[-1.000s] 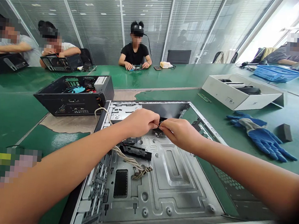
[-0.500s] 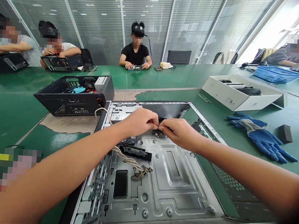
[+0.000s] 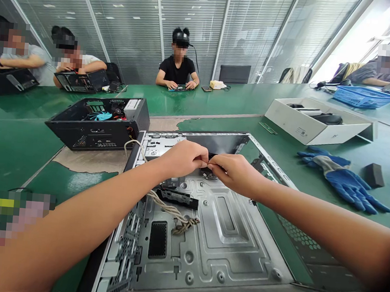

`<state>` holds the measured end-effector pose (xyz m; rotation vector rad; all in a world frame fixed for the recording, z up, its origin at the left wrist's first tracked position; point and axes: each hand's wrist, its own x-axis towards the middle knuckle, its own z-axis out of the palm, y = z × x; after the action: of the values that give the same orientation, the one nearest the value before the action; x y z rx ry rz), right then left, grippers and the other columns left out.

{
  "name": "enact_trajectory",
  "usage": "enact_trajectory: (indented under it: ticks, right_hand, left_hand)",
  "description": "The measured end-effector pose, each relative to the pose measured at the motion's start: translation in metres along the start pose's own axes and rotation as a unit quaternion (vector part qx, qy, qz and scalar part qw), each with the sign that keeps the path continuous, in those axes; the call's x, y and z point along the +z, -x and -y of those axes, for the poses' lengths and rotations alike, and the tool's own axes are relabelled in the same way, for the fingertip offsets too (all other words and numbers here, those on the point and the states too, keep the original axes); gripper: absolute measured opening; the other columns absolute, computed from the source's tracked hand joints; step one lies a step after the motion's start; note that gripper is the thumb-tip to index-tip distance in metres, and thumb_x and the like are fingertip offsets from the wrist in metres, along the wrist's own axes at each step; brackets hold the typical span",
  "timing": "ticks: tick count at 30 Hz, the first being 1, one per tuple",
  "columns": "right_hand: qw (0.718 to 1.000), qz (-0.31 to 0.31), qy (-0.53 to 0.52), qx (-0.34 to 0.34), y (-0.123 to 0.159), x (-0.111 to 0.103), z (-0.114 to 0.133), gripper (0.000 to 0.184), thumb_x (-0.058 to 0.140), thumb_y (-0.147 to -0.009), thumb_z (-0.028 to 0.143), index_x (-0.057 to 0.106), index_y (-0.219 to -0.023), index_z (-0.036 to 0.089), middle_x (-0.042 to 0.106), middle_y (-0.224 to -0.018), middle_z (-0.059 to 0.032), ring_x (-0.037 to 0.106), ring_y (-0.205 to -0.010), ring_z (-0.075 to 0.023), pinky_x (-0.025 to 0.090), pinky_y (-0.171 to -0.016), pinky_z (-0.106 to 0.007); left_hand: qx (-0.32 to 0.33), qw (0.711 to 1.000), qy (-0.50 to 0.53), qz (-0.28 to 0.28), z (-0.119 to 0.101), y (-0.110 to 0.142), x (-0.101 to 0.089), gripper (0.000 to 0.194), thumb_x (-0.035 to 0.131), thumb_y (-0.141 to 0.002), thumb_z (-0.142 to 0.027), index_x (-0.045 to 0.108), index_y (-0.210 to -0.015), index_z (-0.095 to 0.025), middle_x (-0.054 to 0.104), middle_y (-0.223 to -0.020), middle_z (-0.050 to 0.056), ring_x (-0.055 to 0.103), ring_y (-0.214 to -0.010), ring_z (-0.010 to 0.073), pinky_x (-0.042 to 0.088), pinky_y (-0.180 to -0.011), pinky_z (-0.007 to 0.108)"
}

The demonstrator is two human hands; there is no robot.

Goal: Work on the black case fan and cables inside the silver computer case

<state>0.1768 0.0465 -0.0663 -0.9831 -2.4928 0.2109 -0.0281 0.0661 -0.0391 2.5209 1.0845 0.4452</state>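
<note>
An open metal computer case (image 3: 237,253) lies on the table in front of me. Over its far part, my left hand (image 3: 189,157) and my right hand (image 3: 231,171) meet, fingertips pinched close together. Whatever they pinch is too small and too covered to name. Just below the fingers sits a dark part (image 3: 209,174), partly hidden by them. Inside the case, nearer to me, are a black slotted bracket (image 3: 179,198) and a knotted beige cable bundle (image 3: 185,224), which runs under my left forearm.
A second black computer case (image 3: 98,131) stands at the left, with a blue fan inside. On the right are a white box (image 3: 304,130), blue gloves (image 3: 344,182), a dark block (image 3: 373,175) and a blue basket (image 3: 364,98). Several people sit around the green table.
Both hands stay almost where they were, pinched together above the case. The view has shifted very slightly. Across the table, the person in black has tilted the circuit board a little.
</note>
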Motion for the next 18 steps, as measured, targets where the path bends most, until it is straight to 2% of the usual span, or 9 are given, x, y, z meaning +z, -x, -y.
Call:
enact_trajectory:
  ticks: [6, 14, 18]
  right_hand:
    - [1.0, 0.009, -0.002, 0.005, -0.0012, -0.0013, 0.0013, 0.027, 0.04, -0.094, 0.024, 0.06, -0.078, 0.018, 0.058, -0.065, -0.0018, 0.046, -0.058, -0.013, 0.034, -0.06, -0.027]
    - [1.0, 0.006, 0.008, -0.004, 0.0005, 0.0005, -0.0023, 0.028, 0.04, -0.095, 0.026, 0.056, -0.073, 0.018, 0.054, -0.064, -0.0012, 0.043, -0.057, -0.0127, 0.033, -0.06, -0.028]
    - [1.0, -0.002, 0.004, -0.001, -0.0001, 0.0002, -0.0017, 0.026, 0.04, -0.093, 0.025, 0.055, -0.073, 0.018, 0.053, -0.063, -0.0006, 0.042, -0.057, -0.012, 0.032, -0.059, -0.027]
  left_hand:
    - [-0.002, 1.0, 0.005, 0.01, 0.0004, -0.0004, 0.0, 0.014, 0.057, -0.084, -0.021, 0.071, -0.087, -0.018, 0.07, -0.081, 0.001, 0.057, -0.074, 0.0144, 0.039, -0.069, 0.028]
    - [0.008, 0.999, -0.029, 0.028, 0.0019, -0.0027, 0.0018, 0.019, 0.053, -0.088, -0.021, 0.072, -0.091, -0.02, 0.072, -0.087, 0.002, 0.06, -0.079, 0.0159, 0.04, -0.073, 0.03]
    - [-0.003, 0.999, -0.033, 0.015, -0.0014, -0.0015, 0.0018, 0.015, 0.054, -0.088, -0.022, 0.069, -0.089, -0.019, 0.071, -0.087, 0.002, 0.059, -0.079, 0.0161, 0.04, -0.071, 0.03]
